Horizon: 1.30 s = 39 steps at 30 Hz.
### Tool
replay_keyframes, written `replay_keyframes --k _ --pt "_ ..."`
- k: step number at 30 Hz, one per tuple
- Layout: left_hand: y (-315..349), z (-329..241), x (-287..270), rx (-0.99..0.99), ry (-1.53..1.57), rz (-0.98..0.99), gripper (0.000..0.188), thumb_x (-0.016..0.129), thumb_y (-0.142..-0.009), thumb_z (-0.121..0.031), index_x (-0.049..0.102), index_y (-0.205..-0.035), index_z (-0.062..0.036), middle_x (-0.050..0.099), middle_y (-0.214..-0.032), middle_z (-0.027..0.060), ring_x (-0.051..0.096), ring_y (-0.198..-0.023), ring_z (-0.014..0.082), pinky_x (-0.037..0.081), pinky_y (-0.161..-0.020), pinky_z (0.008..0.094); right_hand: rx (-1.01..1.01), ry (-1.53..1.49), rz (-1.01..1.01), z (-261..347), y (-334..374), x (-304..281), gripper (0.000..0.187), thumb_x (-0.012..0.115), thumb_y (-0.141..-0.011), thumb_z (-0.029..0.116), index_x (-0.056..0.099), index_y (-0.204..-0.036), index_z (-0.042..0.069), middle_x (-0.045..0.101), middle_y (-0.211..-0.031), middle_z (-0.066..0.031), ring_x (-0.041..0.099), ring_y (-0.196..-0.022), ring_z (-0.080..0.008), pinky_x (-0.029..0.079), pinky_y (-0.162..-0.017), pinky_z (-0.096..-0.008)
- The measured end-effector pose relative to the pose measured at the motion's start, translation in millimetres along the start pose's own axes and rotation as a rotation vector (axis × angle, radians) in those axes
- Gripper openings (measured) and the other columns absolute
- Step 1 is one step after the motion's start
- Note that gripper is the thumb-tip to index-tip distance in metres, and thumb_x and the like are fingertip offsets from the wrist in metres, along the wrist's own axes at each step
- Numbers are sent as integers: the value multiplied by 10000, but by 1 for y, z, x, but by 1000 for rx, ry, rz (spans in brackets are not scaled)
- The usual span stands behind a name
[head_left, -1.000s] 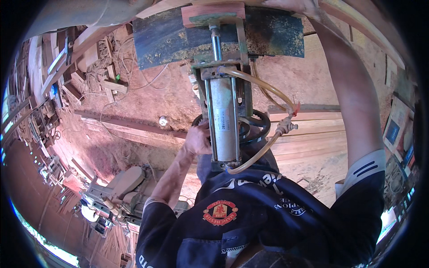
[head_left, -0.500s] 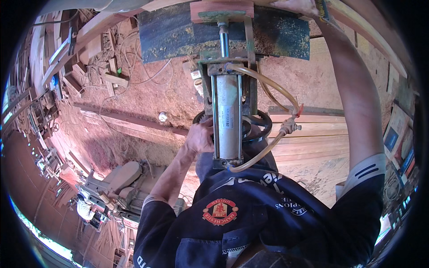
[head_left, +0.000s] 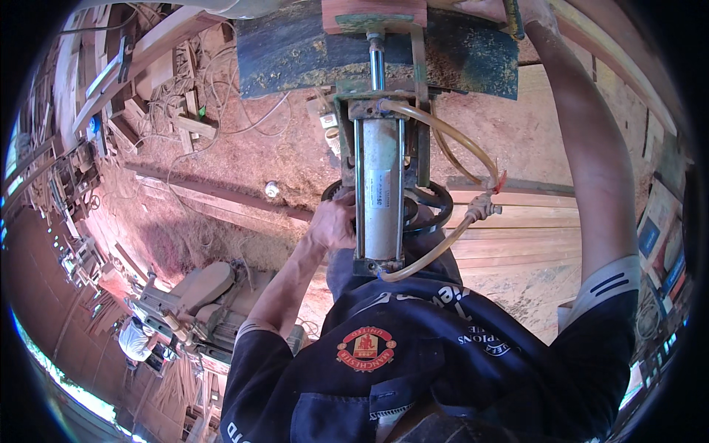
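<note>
A silver pneumatic cylinder (head_left: 379,210) stands in the middle, with tie rods along its sides and its chrome rod (head_left: 377,68) reaching to a worn reddish block (head_left: 374,15). Beneath the cylinder is a black handwheel (head_left: 442,210). My left hand (head_left: 336,221) is closed on the wheel's left side, its fingertips partly hidden behind the cylinder. My right arm stretches far forward. At the upper edge my right hand (head_left: 484,9) is cut off, near the dark curved metal plate (head_left: 473,55), so its fingers do not show. A yellowish-dark band (head_left: 513,18) crosses by the wrist.
Tan air hoses (head_left: 450,136) loop right of the cylinder to a fitting (head_left: 481,208). Long planks (head_left: 524,229) lie at right, a beam (head_left: 221,203) at left. Wood scraps (head_left: 196,127) and thin cables litter the sawdusty floor. Beyond the machine (head_left: 207,292) is another person (head_left: 136,341).
The machine has shifted slightly rightward and up in the picture. Both hands keep about the same places. The other person at lower left has moved a little.
</note>
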<state>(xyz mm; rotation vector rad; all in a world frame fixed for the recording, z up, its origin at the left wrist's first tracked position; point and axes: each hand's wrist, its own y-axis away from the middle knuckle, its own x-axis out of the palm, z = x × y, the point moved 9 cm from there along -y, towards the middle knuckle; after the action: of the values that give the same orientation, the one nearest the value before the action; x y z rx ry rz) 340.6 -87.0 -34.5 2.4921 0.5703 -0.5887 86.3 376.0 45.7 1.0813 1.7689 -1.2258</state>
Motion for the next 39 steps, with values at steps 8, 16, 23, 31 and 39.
replay_keyframes --k 8,16,23,31,39 --pt "0 1 2 -24 1 49 520 779 -759 -376 806 -1230 -157 732 -1272 219 748 -977 436 635 -789 476 190 -190 341 11 -2 -33 1271 852 -583 767 442 -1583 99 551 -1477 -196 507 -1373 -409 380 -1181 -535" --pt "0 -1 1 -4 -3 34 546 792 -747 -385 799 -1247 -166 716 -1311 229 738 -1019 442 629 -832 489 161 -80 280 0 1 0 981 790 -810 599 437 -1582 108 547 -1497 -197 504 -1402 -389 393 -1173 -522" --pt "1 7 7 -26 8 56 620 808 -721 -432 786 -1286 -176 701 -1352 230 737 -1047 442 631 -860 477 204 -97 356 7 4 -17 1100 853 -709 652 445 -1582 121 552 -1492 -196 493 -1415 -389 372 -1195 -521" --pt "1 8 6 -3 13 43 648 817 -714 -463 781 -1291 -171 703 -1343 235 743 -1048 445 633 -856 483 146 -201 157 3 2 -19 1227 889 -582 726 482 -1572 128 558 -1473 -193 499 -1386 -403 370 -1190 -522" --pt "2 8 4 10 8 7 589 809 -729 -428 795 -1254 -163 706 -1323 236 741 -1035 450 635 -845 482 222 -433 165 -4 10 -19 1199 891 -577 736 524 -1537 117 551 -1483 -196 494 -1394 -409 375 -1187 -517"
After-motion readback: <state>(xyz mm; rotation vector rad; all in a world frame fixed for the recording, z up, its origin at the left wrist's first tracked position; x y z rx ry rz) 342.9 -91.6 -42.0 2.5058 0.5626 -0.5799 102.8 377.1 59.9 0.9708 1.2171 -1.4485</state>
